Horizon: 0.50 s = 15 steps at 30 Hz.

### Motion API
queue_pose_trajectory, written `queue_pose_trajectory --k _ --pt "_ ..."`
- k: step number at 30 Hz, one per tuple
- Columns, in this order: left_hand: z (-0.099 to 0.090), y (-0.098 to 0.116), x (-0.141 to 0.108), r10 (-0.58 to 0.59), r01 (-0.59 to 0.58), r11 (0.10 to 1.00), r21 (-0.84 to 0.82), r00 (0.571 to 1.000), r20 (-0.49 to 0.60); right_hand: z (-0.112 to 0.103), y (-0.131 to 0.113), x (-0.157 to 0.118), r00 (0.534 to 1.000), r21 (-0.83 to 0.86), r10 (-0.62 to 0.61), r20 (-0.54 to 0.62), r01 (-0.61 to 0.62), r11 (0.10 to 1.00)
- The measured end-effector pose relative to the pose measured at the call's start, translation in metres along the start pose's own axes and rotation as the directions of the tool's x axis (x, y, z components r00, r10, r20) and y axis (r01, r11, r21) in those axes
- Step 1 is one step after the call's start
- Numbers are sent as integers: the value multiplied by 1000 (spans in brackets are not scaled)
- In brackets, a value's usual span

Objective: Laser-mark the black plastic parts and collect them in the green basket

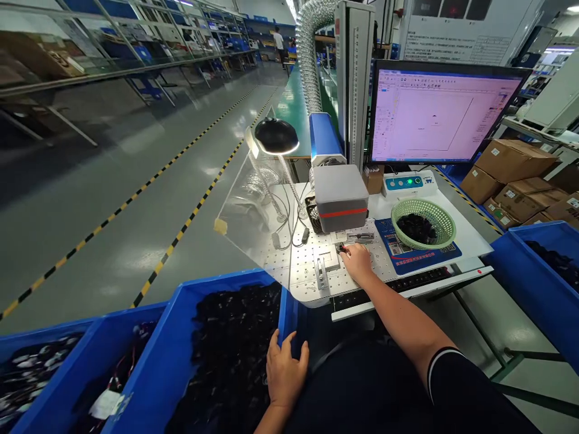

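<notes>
Your right hand [356,260], nearly closed, pinches a small black part [341,248] at its fingertips; a green basket [447,228] stands to its right. Your left hand [287,364], loosely spread, empty, has a blue bin [287,313] near its fingertips.

Here's the bare right hand [357,263], fingers pinching a small black piece [341,248] just by the grey boxy red-striped machine head [341,187] over the white perforated counter [304,277]; bare left hand [287,372], fingers spread, beside a blue plastic bin [151,346] of black parts [235,337].
</notes>
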<state>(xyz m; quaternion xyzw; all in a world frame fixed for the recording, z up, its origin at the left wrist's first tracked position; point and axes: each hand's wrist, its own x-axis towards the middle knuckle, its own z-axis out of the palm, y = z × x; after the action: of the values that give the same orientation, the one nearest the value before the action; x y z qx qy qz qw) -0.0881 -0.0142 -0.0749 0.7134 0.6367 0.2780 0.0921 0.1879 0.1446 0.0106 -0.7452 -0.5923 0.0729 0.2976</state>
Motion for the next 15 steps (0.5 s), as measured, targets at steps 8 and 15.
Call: queue_pose_trajectory --k 8,15 --pt "8 -3 1 -23 25 999 44 999 -34 -6 0 4 997 72 -27 78 21 997" --pt "10 -17 18 -409 408 913 22 912 28 -27 27 4 975 212 -145 169 108 971"
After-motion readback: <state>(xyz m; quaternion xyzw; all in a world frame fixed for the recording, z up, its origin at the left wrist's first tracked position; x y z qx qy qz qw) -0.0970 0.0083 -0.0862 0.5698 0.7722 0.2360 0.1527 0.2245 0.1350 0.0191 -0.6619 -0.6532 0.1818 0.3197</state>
